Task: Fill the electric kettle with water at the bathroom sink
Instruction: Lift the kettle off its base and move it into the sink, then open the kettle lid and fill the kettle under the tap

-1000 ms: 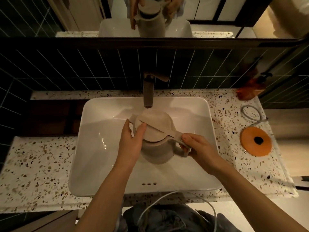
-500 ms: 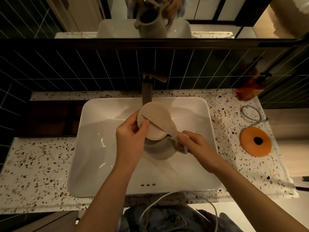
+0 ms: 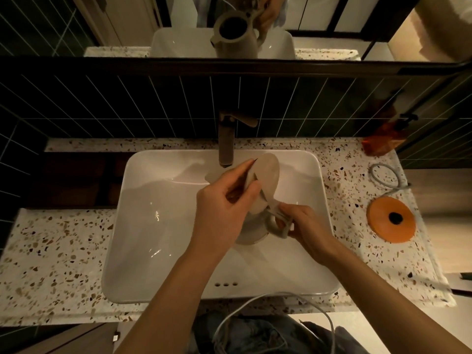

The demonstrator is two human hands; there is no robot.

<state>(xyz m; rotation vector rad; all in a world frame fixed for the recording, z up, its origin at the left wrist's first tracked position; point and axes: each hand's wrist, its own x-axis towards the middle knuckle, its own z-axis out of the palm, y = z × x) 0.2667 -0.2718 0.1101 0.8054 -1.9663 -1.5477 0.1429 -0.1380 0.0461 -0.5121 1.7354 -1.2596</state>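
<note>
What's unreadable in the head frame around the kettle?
- Kettle mouth: hidden in the head view by the raised lid and left hand; the mirror shows it dark, water level unreadable.
- Kettle handle: mostly covered by right hand.
- Faucet: any water flow too dim to tell.

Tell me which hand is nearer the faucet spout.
Left. The left hand holds the kettle lid just below the faucet spout; the right hand grips the kettle handle, farther toward the person.
</note>
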